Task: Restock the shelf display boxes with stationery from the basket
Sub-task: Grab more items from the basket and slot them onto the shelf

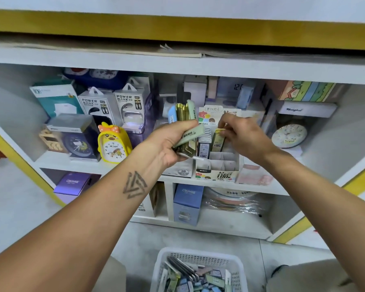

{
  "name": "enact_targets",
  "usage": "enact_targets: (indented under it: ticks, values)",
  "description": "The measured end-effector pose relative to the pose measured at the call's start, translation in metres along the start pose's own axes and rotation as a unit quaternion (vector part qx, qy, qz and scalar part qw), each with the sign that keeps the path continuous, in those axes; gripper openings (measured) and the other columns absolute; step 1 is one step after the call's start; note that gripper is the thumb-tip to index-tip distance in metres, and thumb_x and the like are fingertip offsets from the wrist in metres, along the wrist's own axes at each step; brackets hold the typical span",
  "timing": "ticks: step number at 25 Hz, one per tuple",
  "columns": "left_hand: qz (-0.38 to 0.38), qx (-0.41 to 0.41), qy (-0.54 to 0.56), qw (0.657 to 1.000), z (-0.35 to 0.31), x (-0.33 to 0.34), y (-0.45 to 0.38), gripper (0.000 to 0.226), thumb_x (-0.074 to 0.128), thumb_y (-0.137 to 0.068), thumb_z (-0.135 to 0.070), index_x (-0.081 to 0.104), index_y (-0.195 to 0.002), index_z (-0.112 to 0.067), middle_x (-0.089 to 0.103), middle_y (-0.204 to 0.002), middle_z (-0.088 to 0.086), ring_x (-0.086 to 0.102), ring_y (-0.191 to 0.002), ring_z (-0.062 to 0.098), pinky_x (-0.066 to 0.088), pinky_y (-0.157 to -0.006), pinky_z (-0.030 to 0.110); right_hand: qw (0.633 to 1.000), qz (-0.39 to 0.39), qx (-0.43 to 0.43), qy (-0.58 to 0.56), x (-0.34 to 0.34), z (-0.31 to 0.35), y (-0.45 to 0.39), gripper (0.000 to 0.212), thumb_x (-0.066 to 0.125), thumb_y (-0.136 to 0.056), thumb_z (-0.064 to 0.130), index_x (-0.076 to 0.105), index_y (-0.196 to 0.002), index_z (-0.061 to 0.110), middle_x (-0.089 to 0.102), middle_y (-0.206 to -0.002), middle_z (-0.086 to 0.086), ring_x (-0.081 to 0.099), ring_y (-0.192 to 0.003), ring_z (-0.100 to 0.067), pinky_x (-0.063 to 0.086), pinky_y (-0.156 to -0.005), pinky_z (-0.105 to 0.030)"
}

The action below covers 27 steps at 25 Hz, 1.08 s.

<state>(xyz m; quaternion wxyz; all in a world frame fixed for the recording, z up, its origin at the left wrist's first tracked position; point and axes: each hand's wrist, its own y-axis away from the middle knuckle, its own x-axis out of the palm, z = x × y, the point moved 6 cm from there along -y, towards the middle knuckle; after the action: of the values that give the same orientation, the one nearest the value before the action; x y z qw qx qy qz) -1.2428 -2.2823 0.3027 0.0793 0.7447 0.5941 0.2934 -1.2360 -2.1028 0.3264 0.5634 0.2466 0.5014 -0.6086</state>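
My left hand [173, 142] grips a fanned bunch of slim lead cases [184, 114], green, gold and one blue, held upright in front of the shelf. Just to its right, my right hand [238, 132] pinches a single gold case [218, 140] and holds it over the white divided display box [219, 165] on the middle shelf. Dark cases stand in the box's left slots; several front compartments show bare card. The white mesh basket [198, 258] on the floor below holds several more cases in mixed colours.
Left of the display box stand a yellow duck alarm clock [113, 143], power bank packs [128, 106] and a dark boxed clock [78, 142]. A round clock [289, 135] sits at the right. Blue and purple boxes fill the lower shelf. A pink pack [254, 175] lies beside the display box.
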Motion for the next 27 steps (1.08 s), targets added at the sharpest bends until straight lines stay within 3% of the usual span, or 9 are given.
enact_targets:
  ticks: [4,6,8,9,12,18,21,23,27]
  values:
    - [-0.006,0.008,0.006,1.0,-0.001,0.001,-0.001,0.008,0.069,-0.087,-0.018,0.064,-0.091,-0.015,0.062,-0.058,0.0,0.057,-0.045,0.011,0.049,-0.048,0.017,0.992,-0.038,-0.034,0.115,-0.005,0.013,0.003,0.018,0.054,-0.097,0.009,0.071,-0.101,0.006,0.069,-0.098,-0.011,0.064,-0.087,-0.031,0.052,-0.076,-0.041]
    - [-0.013,0.016,0.015,1.0,-0.002,0.0,0.001,0.007,0.07,-0.085,-0.017,0.064,-0.085,-0.015,0.061,-0.053,0.0,0.058,-0.043,0.011,0.049,-0.047,0.018,0.993,-0.016,0.06,-0.101,-0.009,0.016,0.008,0.017,0.059,-0.099,0.017,0.073,-0.098,0.008,0.073,-0.088,-0.01,0.068,-0.076,-0.023,0.055,-0.07,-0.034]
    - [-0.028,0.022,0.024,0.999,-0.001,-0.001,0.002,0.01,0.07,-0.085,-0.017,0.063,-0.079,-0.015,0.06,-0.05,0.0,0.058,-0.041,0.012,0.049,-0.046,0.018,0.914,0.09,0.164,-0.361,0.004,0.025,0.021,0.022,0.062,-0.099,0.024,0.071,-0.1,0.004,0.075,-0.084,-0.015,0.07,-0.066,-0.024,0.056,-0.062,-0.034]
    - [-0.037,0.023,0.032,0.999,0.0,-0.001,0.003,0.011,0.07,-0.085,-0.017,0.063,-0.078,-0.014,0.06,-0.049,0.0,0.057,-0.039,0.012,0.048,-0.045,0.018,0.888,0.115,0.175,-0.41,0.008,0.032,0.025,0.023,0.062,-0.099,0.023,0.07,-0.101,0.002,0.075,-0.085,-0.016,0.07,-0.065,-0.024,0.056,-0.06,-0.032]
    - [-0.059,0.018,0.05,0.997,0.001,-0.003,0.001,0.008,0.071,-0.085,-0.018,0.064,-0.085,-0.014,0.056,-0.055,0.001,0.054,-0.036,0.01,0.047,-0.042,0.019,0.906,0.082,0.136,-0.392,0.005,0.05,0.024,0.014,0.059,-0.098,0.006,0.07,-0.106,0.006,0.074,-0.094,-0.016,0.065,-0.07,-0.019,0.053,-0.061,-0.03]
    - [-0.095,0.039,0.067,0.992,-0.002,-0.014,-0.004,0.015,0.076,-0.08,-0.013,0.061,-0.08,-0.014,0.055,-0.049,0.002,0.051,-0.036,0.012,0.044,-0.042,0.02,0.937,0.048,0.08,-0.336,-0.002,0.066,0.019,0.041,0.055,-0.084,-0.011,0.068,-0.114,0.015,0.068,-0.103,0.001,0.062,-0.099,-0.015,0.049,-0.077,-0.016]
    - [-0.142,0.088,0.076,0.983,-0.009,-0.027,-0.004,0.028,0.08,-0.074,-0.005,0.066,-0.098,-0.004,0.067,-0.07,0.016,0.063,-0.052,0.023,0.056,-0.054,0.033,0.895,0.088,0.059,-0.434,-0.004,0.08,0.015,0.036,0.067,-0.084,-0.008,0.066,-0.114,0.013,0.068,-0.102,-0.014,0.065,-0.087,-0.017,0.053,-0.078,-0.028]
    - [-0.162,0.103,0.074,0.979,-0.011,-0.034,-0.003,0.036,0.08,-0.069,0.001,0.067,-0.103,0.001,0.069,-0.086,0.023,0.067,-0.067,0.03,0.059,-0.066,0.044,0.892,0.102,0.054,-0.437,0.001,0.092,0.015,0.025,0.073,-0.088,0.004,0.064,-0.111,0.006,0.067,-0.095,-0.027,0.068,-0.073,-0.022,0.055,-0.071,-0.034]
    - [-0.158,0.088,0.06,0.982,-0.014,-0.042,0.002,0.021,0.07,-0.064,0.007,0.059,-0.076,-0.006,0.053,-0.063,0.013,0.055,-0.051,0.024,0.056,-0.06,0.039,0.91,0.076,0.055,-0.404,0.007,0.094,0.011,0.011,0.072,-0.087,-0.001,0.064,-0.095,-0.003,0.071,-0.077,-0.022,0.064,-0.058,-0.02,0.05,-0.062,-0.035]
